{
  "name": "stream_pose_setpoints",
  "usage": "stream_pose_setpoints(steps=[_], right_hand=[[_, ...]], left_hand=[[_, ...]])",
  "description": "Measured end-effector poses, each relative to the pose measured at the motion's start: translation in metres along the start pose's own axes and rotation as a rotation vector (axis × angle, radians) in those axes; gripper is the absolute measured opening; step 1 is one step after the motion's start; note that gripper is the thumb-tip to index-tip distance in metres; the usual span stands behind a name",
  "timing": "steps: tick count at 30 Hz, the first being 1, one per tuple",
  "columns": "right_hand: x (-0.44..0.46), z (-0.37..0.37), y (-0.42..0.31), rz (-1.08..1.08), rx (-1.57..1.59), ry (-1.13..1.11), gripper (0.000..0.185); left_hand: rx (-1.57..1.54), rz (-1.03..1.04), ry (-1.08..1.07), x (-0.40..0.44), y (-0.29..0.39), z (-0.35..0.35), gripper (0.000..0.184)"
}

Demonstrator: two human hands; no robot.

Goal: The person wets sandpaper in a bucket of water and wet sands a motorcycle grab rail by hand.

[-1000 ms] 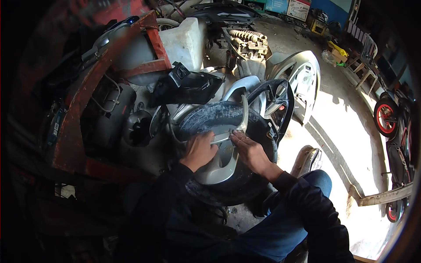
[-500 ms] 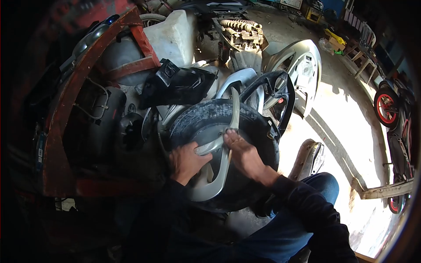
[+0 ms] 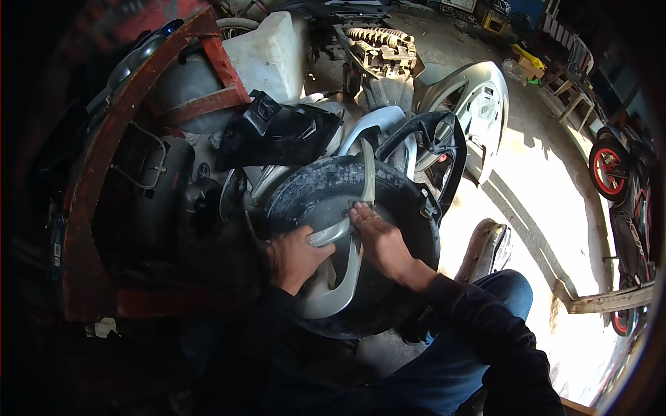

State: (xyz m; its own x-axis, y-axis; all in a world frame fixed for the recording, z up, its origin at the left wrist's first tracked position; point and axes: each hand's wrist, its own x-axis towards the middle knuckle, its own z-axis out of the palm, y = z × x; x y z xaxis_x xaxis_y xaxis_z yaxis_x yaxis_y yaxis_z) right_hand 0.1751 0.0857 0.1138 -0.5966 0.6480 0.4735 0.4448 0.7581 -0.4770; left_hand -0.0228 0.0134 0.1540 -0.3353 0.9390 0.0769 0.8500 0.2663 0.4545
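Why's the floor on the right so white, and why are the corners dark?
Head view: strong light, probably sun, washes out the floor; head view: a wide lens probably darkens the corners; head view: the left hand looks dimmer than the right hand.

Head view, one, worn on the person's head: faces forward and down, over the right sleeve [image 3: 479,315] and knee [image 3: 512,291]; left hand [image 3: 295,258] and right hand [image 3: 381,244] near, about mid-frame, above black basin [image 3: 298,187]; motorcycle [image 3: 628,239] farther off, right edge; field wide, edges curved, corners dark
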Motion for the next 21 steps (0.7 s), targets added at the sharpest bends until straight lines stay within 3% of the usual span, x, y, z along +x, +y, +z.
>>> stream_pose_setpoints(steps=[4, 7, 18, 21], right_hand=[[0.015, -0.015, -0.011, -0.102, 0.026, 0.056, 0.057], [0.024, -0.032, -0.023, -0.076, 0.025, 0.097, 0.063], [0.032, -0.114, -0.034, -0.113, -0.027, 0.203, 0.062], [0.034, -0.113, -0.032, -0.109, 0.012, 0.202, 0.062]], left_hand=[[-0.007, 0.080, 0.252, 0.006, -0.003, 0.002, 0.033], [-0.030, 0.105, 0.305, 0.009, 0.008, -0.006, 0.031], [-0.385, 0.295, 0.282, -0.024, 0.038, -0.057, 0.022], [-0.427, 0.253, 0.276, -0.029, 0.028, -0.055, 0.021]])
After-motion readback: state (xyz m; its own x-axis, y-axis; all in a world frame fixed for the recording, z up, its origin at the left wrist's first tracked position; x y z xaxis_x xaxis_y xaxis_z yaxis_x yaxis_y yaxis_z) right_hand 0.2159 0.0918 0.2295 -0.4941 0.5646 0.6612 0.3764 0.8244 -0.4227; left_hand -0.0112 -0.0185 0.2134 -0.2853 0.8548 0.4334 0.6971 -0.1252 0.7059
